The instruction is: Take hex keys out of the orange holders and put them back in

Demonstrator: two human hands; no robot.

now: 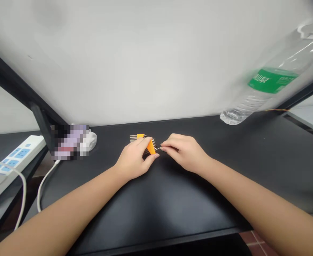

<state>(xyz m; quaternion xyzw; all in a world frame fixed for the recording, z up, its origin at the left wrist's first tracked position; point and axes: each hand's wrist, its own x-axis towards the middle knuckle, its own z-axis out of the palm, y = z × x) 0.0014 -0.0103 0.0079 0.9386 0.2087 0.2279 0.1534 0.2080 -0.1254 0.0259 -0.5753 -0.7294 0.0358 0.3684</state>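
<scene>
My left hand (135, 158) is closed round an orange plastic holder (151, 147), thumb below and fingers over the top. Several thin metal keys, looking like a hex key set, sit in the holder; their straight ends (133, 138) stick out to the left and their bent ends show at its right side. Between the thumb and fingertips of my right hand (184, 151) is one thin metal hex key (158, 148), its other end reaching to the holder's right edge. My left palm and fingers hide the middle of the set.
Both hands are over a black tabletop (145, 206) against a pale wall (156, 64). A large clear bottle (272, 80) with a green label leans at the right. At the left are a white power strip (20, 153), a white cable (40, 192) and a blurred-out object (72, 140).
</scene>
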